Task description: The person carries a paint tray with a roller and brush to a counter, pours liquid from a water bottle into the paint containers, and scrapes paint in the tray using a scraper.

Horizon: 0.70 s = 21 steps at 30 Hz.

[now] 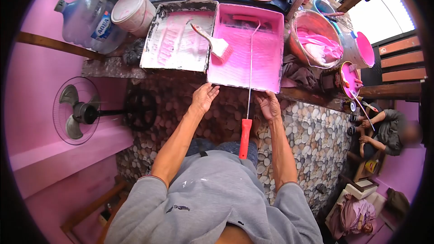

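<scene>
The pink paint tray (pixel 266 63) sits at the front of the bench, its near edge reaching my hands. My left hand (pixel 204 98) is palm up at the tray's near left corner, thumb against the edge and fingers beside it. At the near right part, my right hand (pixel 270 106) holds the edge similarly, fingers partly hidden. A paint roller with a red handle (pixel 245 138) rests in the tray, its handle hanging out between my hands. A wide paintbrush (pixel 220 49) lies across this tray and the black-rimmed white paint tray (pixel 149 58) on its left.
Behind the trays are a lidded bucket (pixel 133 13), a water jug (pixel 88 22) and two lids. To the right stand a bucket with pink cloth (pixel 316 40) and an open paint can (pixel 348 79). A fan (pixel 83 113) stands left. Two people (pixel 384 131) sit at right.
</scene>
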Each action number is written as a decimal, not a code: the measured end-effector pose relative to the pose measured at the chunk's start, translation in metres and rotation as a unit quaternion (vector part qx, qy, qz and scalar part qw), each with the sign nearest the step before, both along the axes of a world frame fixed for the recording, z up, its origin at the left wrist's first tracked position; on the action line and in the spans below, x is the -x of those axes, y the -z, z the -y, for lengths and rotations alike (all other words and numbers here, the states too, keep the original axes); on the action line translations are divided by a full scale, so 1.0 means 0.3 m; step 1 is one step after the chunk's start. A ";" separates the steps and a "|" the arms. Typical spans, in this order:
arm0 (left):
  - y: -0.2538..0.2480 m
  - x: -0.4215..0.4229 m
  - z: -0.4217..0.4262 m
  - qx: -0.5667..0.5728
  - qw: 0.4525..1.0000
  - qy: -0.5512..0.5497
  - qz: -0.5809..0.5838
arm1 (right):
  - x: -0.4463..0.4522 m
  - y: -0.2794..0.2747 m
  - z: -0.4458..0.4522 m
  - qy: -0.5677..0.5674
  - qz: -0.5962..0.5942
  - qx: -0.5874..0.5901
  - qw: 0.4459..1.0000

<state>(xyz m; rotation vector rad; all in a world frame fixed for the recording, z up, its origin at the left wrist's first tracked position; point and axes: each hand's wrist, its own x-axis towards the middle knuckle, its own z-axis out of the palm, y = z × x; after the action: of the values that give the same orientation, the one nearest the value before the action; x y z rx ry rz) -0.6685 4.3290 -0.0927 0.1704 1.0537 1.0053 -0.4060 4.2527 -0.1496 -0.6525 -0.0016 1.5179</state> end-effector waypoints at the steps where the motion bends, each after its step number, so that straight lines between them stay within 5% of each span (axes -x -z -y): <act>1: -0.001 -0.006 0.000 0.009 1.000 -0.011 -0.005 | -0.002 0.022 0.003 0.002 0.000 0.000 1.000; 9: -0.003 0.007 0.000 0.028 0.999 -0.010 0.019 | -0.016 0.007 0.082 -0.040 0.073 0.016 0.996; 16: 0.006 0.063 0.070 0.039 0.996 0.076 0.008 | -0.051 0.187 0.445 -0.074 0.250 0.236 0.936; 18: 0.068 0.130 0.138 0.047 0.987 0.146 -0.049 | -0.067 0.395 0.679 -0.063 0.385 0.268 0.881; 19: 0.114 0.180 0.179 0.044 0.978 0.187 -0.080 | -0.101 0.448 0.791 -0.231 0.576 0.306 0.722; 21: 0.199 0.282 0.280 0.035 0.921 0.297 -0.252 | -0.088 0.530 1.033 -0.341 0.723 0.327 0.504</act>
<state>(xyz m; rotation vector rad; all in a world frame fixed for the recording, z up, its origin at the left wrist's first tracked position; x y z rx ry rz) -0.7531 4.2450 -0.1525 0.6766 1.3864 0.3686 -0.3796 3.9428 -0.3088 -2.6646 -1.1460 1.1261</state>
